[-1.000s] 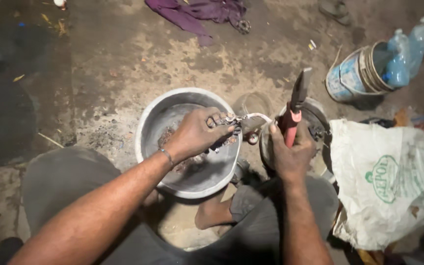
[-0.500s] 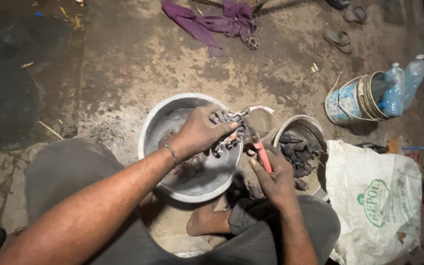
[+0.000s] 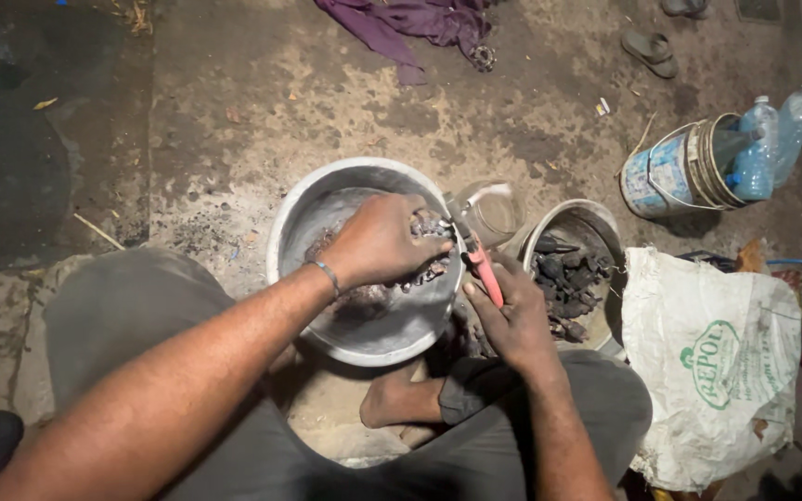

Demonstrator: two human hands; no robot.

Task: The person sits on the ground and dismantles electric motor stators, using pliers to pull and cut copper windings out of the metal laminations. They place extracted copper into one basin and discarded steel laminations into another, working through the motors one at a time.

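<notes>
My left hand (image 3: 381,241) is closed around a dark, greasy chain-like metal part (image 3: 427,250) over a round metal basin (image 3: 317,199) on the ground. A thin bracelet sits on that wrist. My right hand (image 3: 505,315) grips red-handled pliers (image 3: 480,264), whose jaws point up-left and meet the metal part at the basin's right rim. More dark pieces lie in the basin under my left hand.
A smaller metal pot (image 3: 596,223) with dark metal scraps stands right of the basin. A white sack (image 3: 712,362) lies at the right. Farther back are a tin bucket (image 3: 675,172), plastic bottles (image 3: 772,139), a purple cloth (image 3: 410,23) and a sandal (image 3: 650,48). My bare foot (image 3: 396,399) rests below the basin.
My right hand brought the red-handled pliers down from an upright hold to the basin rim, onto the part in my left hand. The view shifted slightly.
</notes>
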